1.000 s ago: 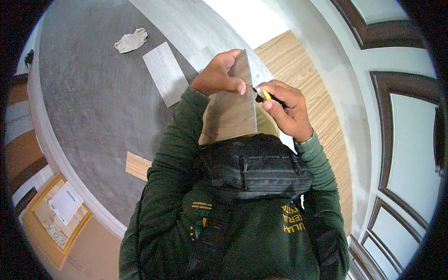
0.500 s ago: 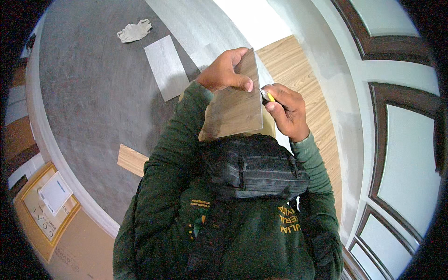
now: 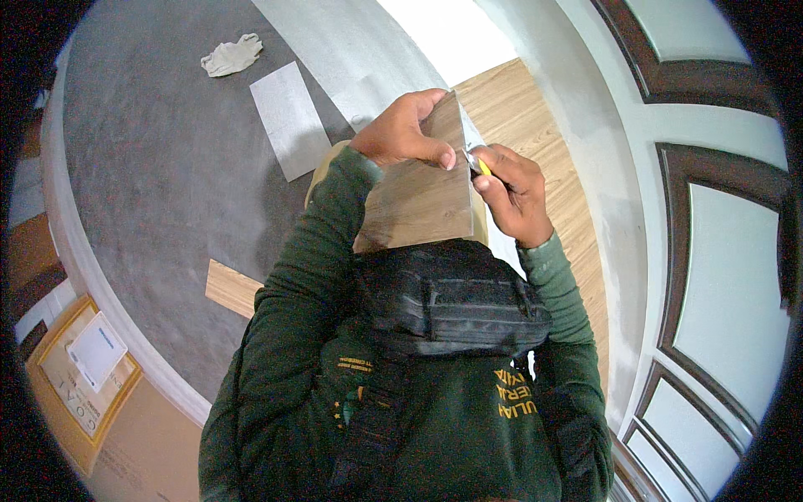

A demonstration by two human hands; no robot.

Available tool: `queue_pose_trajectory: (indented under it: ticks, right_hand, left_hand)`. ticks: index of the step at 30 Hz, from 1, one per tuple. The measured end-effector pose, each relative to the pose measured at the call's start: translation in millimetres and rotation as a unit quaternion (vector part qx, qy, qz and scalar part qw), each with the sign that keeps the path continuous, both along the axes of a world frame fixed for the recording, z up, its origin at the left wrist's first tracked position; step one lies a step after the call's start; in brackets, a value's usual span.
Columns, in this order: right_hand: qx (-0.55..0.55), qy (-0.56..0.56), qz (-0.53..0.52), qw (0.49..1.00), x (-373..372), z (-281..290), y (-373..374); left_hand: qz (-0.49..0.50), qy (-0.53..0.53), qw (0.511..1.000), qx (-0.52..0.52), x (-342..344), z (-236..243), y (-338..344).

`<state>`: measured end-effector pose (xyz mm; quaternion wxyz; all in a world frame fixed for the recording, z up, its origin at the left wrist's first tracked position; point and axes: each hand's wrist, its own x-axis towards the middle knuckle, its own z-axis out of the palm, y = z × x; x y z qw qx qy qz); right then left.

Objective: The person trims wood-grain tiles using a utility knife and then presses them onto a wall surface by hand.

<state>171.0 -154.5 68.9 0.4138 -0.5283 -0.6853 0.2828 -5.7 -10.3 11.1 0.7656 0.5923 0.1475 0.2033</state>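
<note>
A brown wood-grain floor plank (image 3: 418,201) is held up in front of my body, tilted. My left hand (image 3: 407,132) grips its far part, thumb on the patterned face and fingers behind it. Closed around a yellow utility knife (image 3: 483,166), my right hand (image 3: 517,188) is at the plank's right edge. The knife's metal tip meets or nearly meets that edge, close to my left thumb. Just below the plank, a black bag (image 3: 452,297) sits against my front.
Grey floor (image 3: 167,167) carries a pale plank piece (image 3: 290,121), a crumpled white glove or cloth (image 3: 232,55) and a small wood-grain offcut (image 3: 232,287). Wood-look planks (image 3: 519,109) are laid along the right wall. A cardboard box (image 3: 142,443) stands at lower left; dark-framed panels (image 3: 728,276) line the right.
The knife and my right hand have shifted slightly up along the plank's edge. My left hand keeps its hold, and the view has moved a little.
</note>
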Motion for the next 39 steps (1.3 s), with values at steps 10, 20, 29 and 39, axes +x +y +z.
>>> queue_pose_trajectory:
  ticks: [10,20,29,39]
  right_hand:
    - [0.009,0.018,-0.064,0.998,6,-16,18]
    - [0.031,0.017,-0.019,0.999,1,-12,14]
    - [0.059,0.006,-0.026,0.998,0,-16,24]
    - [0.039,0.013,-0.049,0.998,9,-22,33]
  left_hand:
    - [-0.026,-0.025,0.999,-0.035,9,5,-12]
    - [-0.022,-0.007,1.000,-0.011,2,-1,1]
    - [-0.026,-0.026,0.998,-0.044,1,-6,4]
    - [-0.053,-0.020,0.998,-0.036,6,3,-4]
